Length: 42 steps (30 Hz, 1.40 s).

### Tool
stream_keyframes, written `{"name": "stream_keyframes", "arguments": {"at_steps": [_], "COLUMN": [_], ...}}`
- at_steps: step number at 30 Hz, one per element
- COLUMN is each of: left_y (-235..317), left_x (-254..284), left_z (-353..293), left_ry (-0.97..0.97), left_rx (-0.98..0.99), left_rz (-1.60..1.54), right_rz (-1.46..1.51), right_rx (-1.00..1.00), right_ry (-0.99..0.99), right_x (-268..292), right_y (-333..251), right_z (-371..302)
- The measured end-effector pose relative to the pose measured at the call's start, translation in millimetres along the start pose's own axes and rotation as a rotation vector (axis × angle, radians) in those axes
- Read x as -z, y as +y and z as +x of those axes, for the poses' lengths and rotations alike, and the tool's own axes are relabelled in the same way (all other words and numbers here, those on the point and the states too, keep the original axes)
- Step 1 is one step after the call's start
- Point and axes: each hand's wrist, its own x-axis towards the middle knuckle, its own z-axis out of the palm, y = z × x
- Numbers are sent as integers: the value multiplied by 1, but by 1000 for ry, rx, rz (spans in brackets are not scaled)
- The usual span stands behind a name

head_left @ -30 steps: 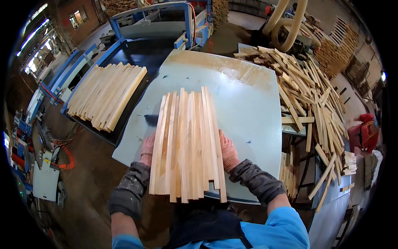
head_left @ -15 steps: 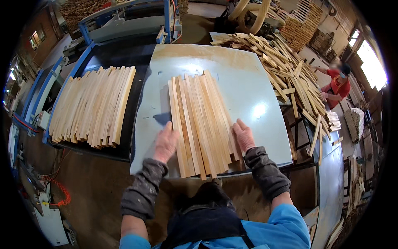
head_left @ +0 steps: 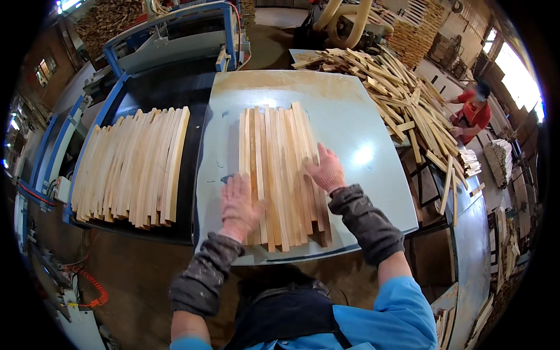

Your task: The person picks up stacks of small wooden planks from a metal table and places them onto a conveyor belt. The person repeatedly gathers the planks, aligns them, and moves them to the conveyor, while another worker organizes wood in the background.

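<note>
— Pale wood everywhere. What have I got under my fingers?

— Your left hand [head_left: 239, 204] lies flat on the row of wooden slats [head_left: 280, 169], fingers spread and pointing away from you, palm down near the row's left edge. It presses on top; it grips nothing.

— And my right hand [head_left: 325, 169]?

— Also flat and open, fingers fanned over the right side of the same row, a little further up the slats than the left. No slat is pinched between fingers and thumb that I can see.

— Where do the slats sit?

— Side by side on the light grey table [head_left: 350, 116], running lengthwise away from your fingertips. Their near ends reach almost to the table's front edge, just below your wrists, and the far ends are uneven.

— I see 2 more lots of wood. Describe them.

— Left of your left fingers, well apart, a second batch of slats [head_left: 131, 166] lies on the dark bed of the blue-framed machine [head_left: 169, 41]. Beyond and right of your right fingers, a loose heap of sticks [head_left: 402, 99] spills over the table's far right corner.

— Anyone else about?

— 1 person in a red top [head_left: 472, 111] stands past that heap, far right of your right hand.
</note>
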Motion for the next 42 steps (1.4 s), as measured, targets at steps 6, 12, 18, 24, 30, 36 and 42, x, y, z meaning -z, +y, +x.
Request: {"name": "stream_keyframes", "arguments": {"at_steps": [6, 12, 18, 24, 30, 36, 42], "left_y": [28, 32, 28, 33, 38, 19, -53], "left_x": [-1, 8, -1, 6, 25, 80, 28], "left_z": [-28, -26, -28, -27, -14, -10, -43], "left_ry": [-85, -106, -85, 75, 154, 63, 46], "left_rx": [-98, -106, -107, 73, 232, 453, 450], "left_rz": [123, 75, 47, -177, -569, -945, -200], "right_rz": [94, -129, -227, 202, 1016, -37, -228], "right_rx": [430, 439, 434, 336, 275, 266, 253], "right_ry": [3, -209, -240, -104, 27, -333, -334], "right_x": [-61, -111, -120, -54, -38, -88, -85], "right_y": [-74, -129, -147, -189, -183, -114, -135], "right_z": [122, 223, 250, 241, 241, 229, 205]}}
